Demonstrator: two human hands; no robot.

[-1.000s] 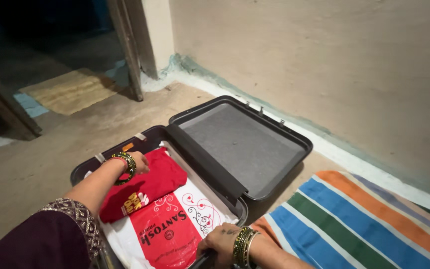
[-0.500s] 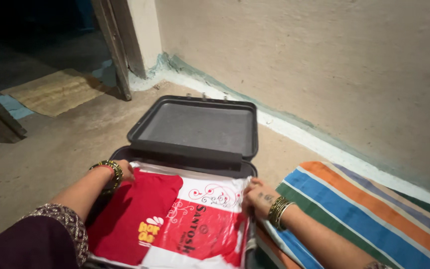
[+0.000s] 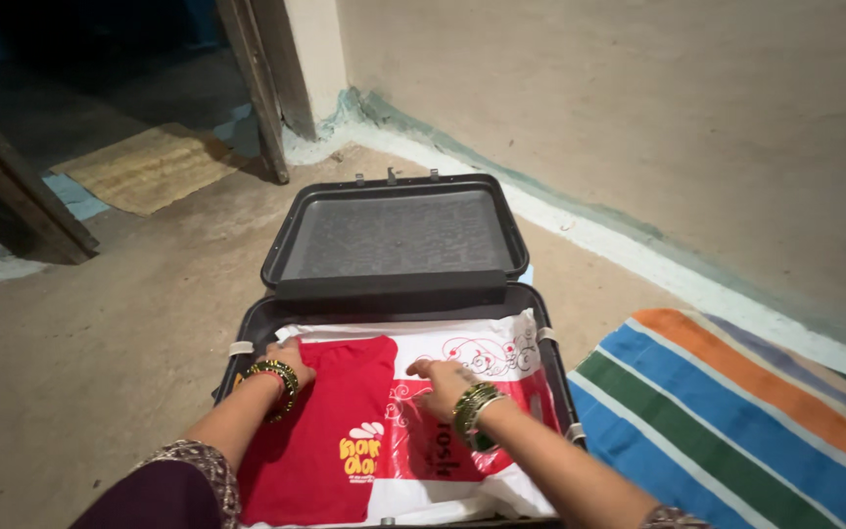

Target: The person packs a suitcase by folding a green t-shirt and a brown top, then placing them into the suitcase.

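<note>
Pressing fingers: left hand [image 3: 286, 360] flat on red garment [image 3: 320, 431]; right hand [image 3: 443, 380] flat on plastic bag [image 3: 462, 411], neither gripping.
Garment axis: long side running toward the wall.
Place: inside open suitcase [image 3: 394, 235] on floor [image 3: 100, 343].
Beside: striped mat [image 3: 736, 411].

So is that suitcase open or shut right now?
Open. The suitcase lid is swung back, its grey lining facing up, and the left hand and right hand rest on the red and white bags inside.

Matt red cloth garment [image 3: 320, 431], glossy crinkled plastic bag [image 3: 487, 392], hard matt-grey suitcase [image 3: 394, 235] — rough concrete floor [image 3: 100, 343], woven striped mat [image 3: 736, 421].
</note>
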